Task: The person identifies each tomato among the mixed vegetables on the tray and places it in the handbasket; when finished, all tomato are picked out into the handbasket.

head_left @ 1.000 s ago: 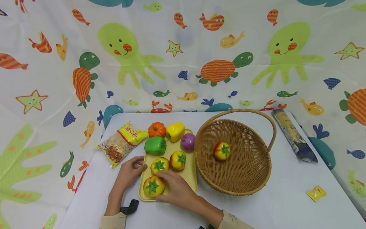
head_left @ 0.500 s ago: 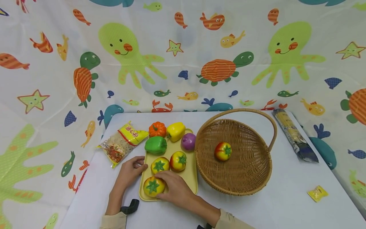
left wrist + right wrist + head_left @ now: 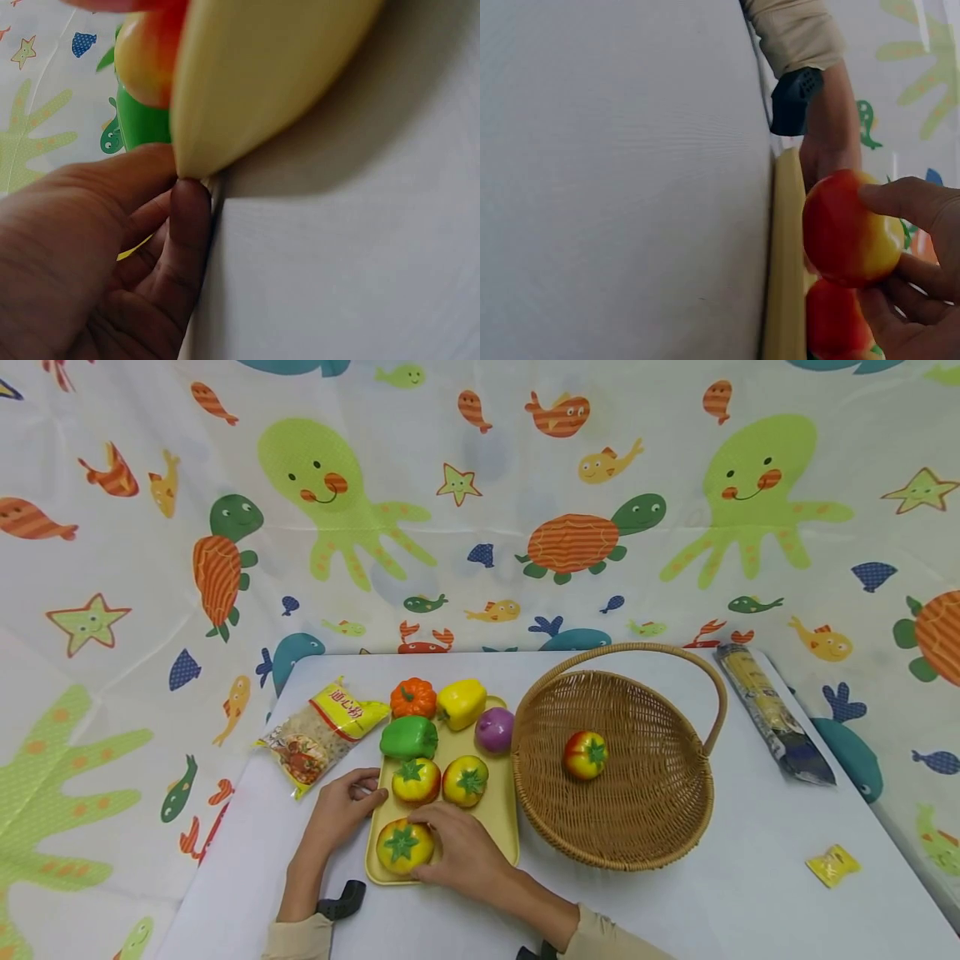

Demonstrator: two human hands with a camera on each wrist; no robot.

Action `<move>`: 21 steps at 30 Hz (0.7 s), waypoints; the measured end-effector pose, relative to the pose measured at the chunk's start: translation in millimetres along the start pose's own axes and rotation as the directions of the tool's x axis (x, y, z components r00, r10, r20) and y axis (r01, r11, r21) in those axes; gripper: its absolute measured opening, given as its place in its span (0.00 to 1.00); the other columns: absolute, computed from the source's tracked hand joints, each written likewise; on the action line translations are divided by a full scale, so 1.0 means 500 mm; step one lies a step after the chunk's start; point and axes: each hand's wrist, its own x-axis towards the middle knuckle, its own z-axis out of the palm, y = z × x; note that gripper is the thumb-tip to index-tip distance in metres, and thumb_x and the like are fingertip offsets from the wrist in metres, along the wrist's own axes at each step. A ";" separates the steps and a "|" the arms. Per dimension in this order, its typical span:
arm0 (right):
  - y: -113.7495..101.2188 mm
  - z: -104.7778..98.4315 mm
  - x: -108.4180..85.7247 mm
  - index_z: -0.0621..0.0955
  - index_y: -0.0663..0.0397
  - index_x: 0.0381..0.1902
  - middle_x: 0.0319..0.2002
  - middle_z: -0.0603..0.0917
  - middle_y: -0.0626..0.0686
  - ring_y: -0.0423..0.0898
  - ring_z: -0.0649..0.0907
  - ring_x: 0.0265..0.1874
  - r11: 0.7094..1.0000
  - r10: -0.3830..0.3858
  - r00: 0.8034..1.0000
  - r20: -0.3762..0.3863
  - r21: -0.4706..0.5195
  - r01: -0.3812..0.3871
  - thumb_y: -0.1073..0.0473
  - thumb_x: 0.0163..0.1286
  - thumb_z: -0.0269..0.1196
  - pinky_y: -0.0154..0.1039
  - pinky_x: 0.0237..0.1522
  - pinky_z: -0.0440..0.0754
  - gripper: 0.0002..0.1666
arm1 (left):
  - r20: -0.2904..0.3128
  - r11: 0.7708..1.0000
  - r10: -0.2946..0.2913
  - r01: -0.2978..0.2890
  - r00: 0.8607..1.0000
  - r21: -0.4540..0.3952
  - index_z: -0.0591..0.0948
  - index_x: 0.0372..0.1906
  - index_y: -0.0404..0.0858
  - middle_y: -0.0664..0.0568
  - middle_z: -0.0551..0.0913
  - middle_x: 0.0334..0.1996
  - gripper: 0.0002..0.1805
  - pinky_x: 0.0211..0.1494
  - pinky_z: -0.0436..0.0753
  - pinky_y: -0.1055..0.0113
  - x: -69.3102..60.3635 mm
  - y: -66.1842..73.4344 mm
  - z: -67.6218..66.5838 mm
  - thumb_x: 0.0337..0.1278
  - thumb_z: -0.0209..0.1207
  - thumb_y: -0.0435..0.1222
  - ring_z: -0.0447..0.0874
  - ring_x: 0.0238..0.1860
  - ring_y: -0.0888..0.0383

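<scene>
A pale yellow tray (image 3: 491,827) holds toy fruits and vegetables. My left hand (image 3: 340,810) pinches the tray's left rim, and in the left wrist view the thumb and a finger of that hand (image 3: 112,225) meet at the rim (image 3: 247,90). At the tray's near left corner my right hand (image 3: 468,852) grips a red and yellow fruit with a green leaf top (image 3: 403,847). The right wrist view shows thumb and fingers of the hand (image 3: 922,262) around this fruit (image 3: 847,232). Two similar fruits (image 3: 416,781) (image 3: 465,781) lie just beyond it.
Right of the tray stands a wicker basket (image 3: 645,810) with one fruit (image 3: 585,755) inside and a raised handle. A green pepper (image 3: 408,738), pumpkin (image 3: 413,700), yellow pepper (image 3: 461,703) and purple vegetable (image 3: 495,730) fill the tray's far end. Bags (image 3: 322,735) (image 3: 772,714) lie either side.
The two fruits beyond the gripped one have shifted and turned: the left one moved slightly away from it, and a gap now shows between. Both hands have stayed nearly still.
</scene>
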 end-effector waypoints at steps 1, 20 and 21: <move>-0.002 -0.004 0.000 0.80 0.48 0.58 0.55 0.79 0.41 0.34 0.76 0.54 1.000 0.000 1.000 -0.006 -0.002 0.000 0.52 0.48 0.80 0.32 0.57 0.72 0.38 | 0.000 1.000 0.000 0.000 1.000 0.000 0.80 0.58 0.38 0.52 0.82 0.39 0.25 0.36 0.79 0.66 0.000 0.000 0.000 0.60 0.66 0.46 0.80 0.35 0.58; -0.074 -0.130 -0.015 0.79 0.47 0.56 0.54 0.79 0.42 0.36 0.78 0.52 0.972 -0.061 0.994 -0.095 0.221 0.081 0.55 0.50 0.79 0.35 0.52 0.78 0.35 | 0.003 1.000 -0.017 0.017 1.000 0.009 0.80 0.58 0.37 0.52 0.81 0.39 0.26 0.34 0.77 0.66 -0.001 0.004 -0.001 0.61 0.66 0.48 0.78 0.35 0.58; -0.080 -0.143 -0.017 0.79 0.47 0.56 0.54 0.79 0.42 0.36 0.78 0.52 0.971 -0.065 0.993 -0.094 0.224 0.085 0.55 0.50 0.79 0.35 0.52 0.77 0.35 | 0.002 1.000 -0.018 0.018 1.000 0.011 0.80 0.58 0.37 0.52 0.81 0.39 0.26 0.34 0.77 0.66 -0.001 0.004 -0.001 0.61 0.66 0.48 0.78 0.35 0.58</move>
